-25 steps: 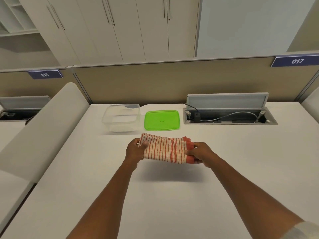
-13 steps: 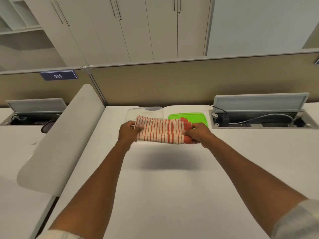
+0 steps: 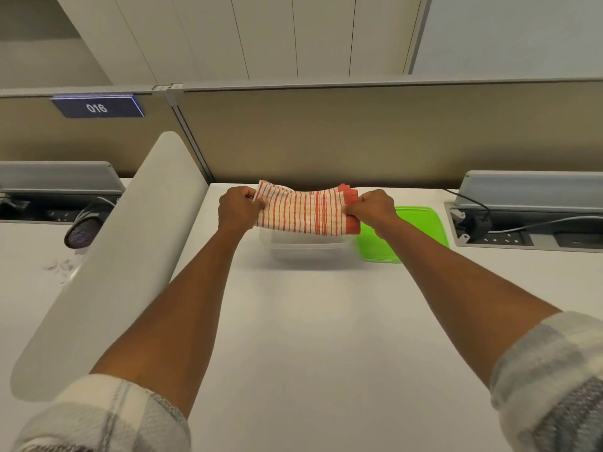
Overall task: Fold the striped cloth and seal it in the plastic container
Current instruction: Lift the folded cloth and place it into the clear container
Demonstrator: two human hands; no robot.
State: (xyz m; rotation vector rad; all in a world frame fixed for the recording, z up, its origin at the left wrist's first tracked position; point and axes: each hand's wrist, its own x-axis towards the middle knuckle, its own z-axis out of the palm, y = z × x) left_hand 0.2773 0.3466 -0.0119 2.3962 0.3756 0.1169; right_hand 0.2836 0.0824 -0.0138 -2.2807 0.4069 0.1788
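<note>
A folded white cloth with red stripes (image 3: 301,212) hangs in the air, stretched between both hands. My left hand (image 3: 236,208) grips its left end and my right hand (image 3: 372,208) grips its right end. Directly below it stands the clear plastic container (image 3: 305,244), open, with most of its rim hidden by the cloth. The green lid (image 3: 414,230) lies flat on the white desk (image 3: 310,337) just right of the container, partly behind my right wrist.
A white curved divider (image 3: 124,256) runs along the desk's left side. An open grey cable tray (image 3: 528,223) with plugs and cords sits at the back right. A tan partition wall (image 3: 326,135) closes off the back of the desk.
Both hands have carried the folded cloth away from me, from above the bare desk to over the container. The camera has come closer and turned left.
</note>
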